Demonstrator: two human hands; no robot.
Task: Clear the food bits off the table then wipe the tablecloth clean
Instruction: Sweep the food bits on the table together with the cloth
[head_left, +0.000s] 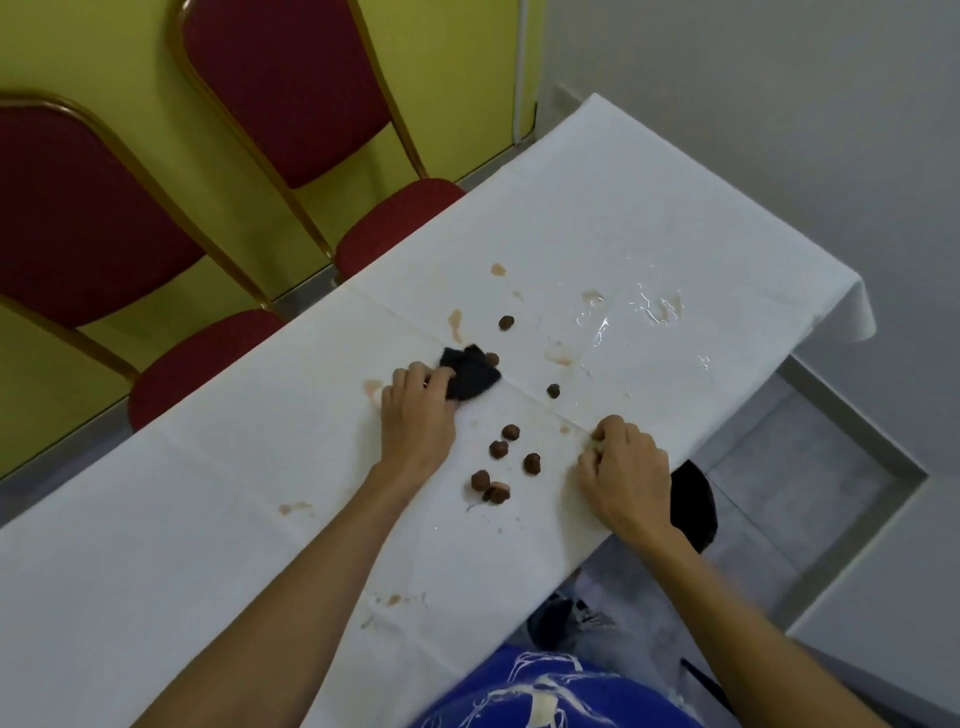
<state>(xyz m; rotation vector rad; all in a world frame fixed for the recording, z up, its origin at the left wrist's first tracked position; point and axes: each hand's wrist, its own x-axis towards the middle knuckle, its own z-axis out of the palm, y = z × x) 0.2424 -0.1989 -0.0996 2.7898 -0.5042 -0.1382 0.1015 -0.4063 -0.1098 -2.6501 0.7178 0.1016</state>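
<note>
The person leans over the long table. Their left hand lies knuckles up on the white tablecloth, with the fingers curled round one end of a dark rag. The rest of the rag is bunched on the cloth just beyond the fingertips. The right hand sits near the table's edge, well apart from the left. Its fingers are bent under and the tips press down on the cloth. I cannot tell whether they pinch anything.

Between the two hands lie the food bits, small round brown lumps. Several sit loosely together in front of the person, one touches the far side of the rag, and two more sit further out on their own.

The tablecloth shows crease lines and pale brown stains scattered around the rag and nearer the person. A wet patch glistens towards the far right corner.

Two red padded chairs with gold frames stand along the far side, against a yellow-green wall.
</note>
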